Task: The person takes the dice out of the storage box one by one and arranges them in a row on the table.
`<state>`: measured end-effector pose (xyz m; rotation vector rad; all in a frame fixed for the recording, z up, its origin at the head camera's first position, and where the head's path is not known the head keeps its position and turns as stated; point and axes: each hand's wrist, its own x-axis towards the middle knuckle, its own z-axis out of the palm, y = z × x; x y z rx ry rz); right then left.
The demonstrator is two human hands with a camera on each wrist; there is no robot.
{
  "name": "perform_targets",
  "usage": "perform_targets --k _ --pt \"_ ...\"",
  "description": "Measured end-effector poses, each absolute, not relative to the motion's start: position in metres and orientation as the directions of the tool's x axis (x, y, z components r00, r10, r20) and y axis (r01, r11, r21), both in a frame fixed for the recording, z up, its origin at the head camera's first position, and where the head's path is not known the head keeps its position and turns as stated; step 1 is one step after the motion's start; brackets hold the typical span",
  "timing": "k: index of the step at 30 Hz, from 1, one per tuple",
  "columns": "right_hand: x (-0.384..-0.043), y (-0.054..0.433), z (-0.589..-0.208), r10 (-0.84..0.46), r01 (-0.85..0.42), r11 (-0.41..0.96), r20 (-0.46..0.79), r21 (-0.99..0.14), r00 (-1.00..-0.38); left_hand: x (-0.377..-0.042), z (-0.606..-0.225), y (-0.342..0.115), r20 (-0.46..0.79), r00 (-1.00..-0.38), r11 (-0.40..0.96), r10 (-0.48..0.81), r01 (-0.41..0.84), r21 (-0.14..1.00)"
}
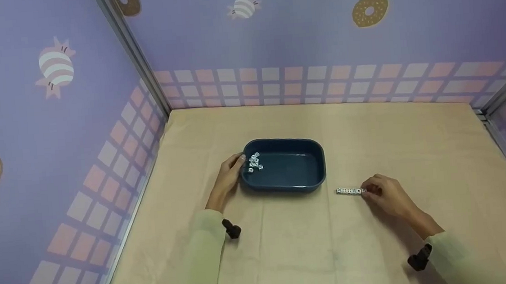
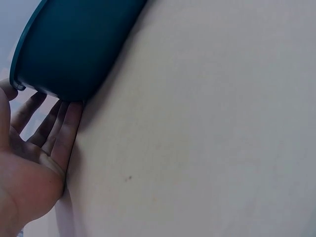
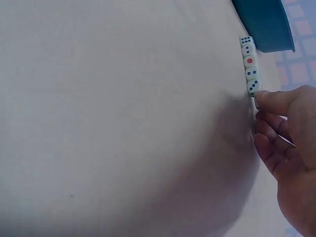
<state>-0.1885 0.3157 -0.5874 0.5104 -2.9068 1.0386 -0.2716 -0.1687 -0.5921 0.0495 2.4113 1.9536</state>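
Observation:
A dark blue rectangular tub [image 1: 290, 188] stands in front of me, several white dice [image 1: 254, 162] gathered inside at its left end. My left hand [image 1: 230, 174] holds the tub's left side, thumb at the rim and fingers against the outer wall [image 2: 74, 59]. Right of the tub, several dice lie in a straight row [image 1: 348, 191] on the cloth. The right wrist view shows the row of dice [image 3: 250, 66] with blue pips and one red pip. My right hand [image 1: 385, 193] pinches the die at the row's right end, largely hidden by the thumb and fingers.
A beige cloth [image 1: 297, 247] covers the table. Purple patterned panels [image 1: 298, 34] stand along the back and both sides, with a metal post [image 1: 135, 52] at the back left corner. The tub's right wall is close to the row's left end.

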Motion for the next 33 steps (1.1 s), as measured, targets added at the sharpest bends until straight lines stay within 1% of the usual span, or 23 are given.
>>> perform_targets --k 4,11,20,29,33 --pt "-0.1885 0.3148 -0.5912 -0.287 -0.301 0.721 0.126 -0.624 -0.95 -0.271 -0.5921 -0.1676 -0.013 -0.999 0.218 0.044 -0.003 0.976" --pt "-0.1879 0.3163 -0.5925 -0.304 -0.294 0.704 0.1 -0.647 -0.947 -0.2718 -0.5928 -0.1666 -0.028 -0.999 0.224 0.034 -0.019 0.974" --pt "-0.1897 0.3144 -0.5935 -0.312 -0.327 0.68 0.145 -0.656 -0.939 -0.2714 -0.5925 -0.1676 -0.023 -0.999 0.203 0.048 -0.013 0.979" --pt "-0.1914 0.3146 -0.5958 -0.31 -0.334 0.671 0.159 -0.662 -0.938 -0.2719 -0.5926 -0.1681 -0.02 -0.999 0.207 0.043 -0.01 0.978" --pt "-0.1923 0.3157 -0.5954 -0.31 -0.317 0.67 0.135 -0.671 -0.941 -0.2725 -0.5937 -0.1684 -0.014 -0.999 0.205 0.044 -0.005 0.979"
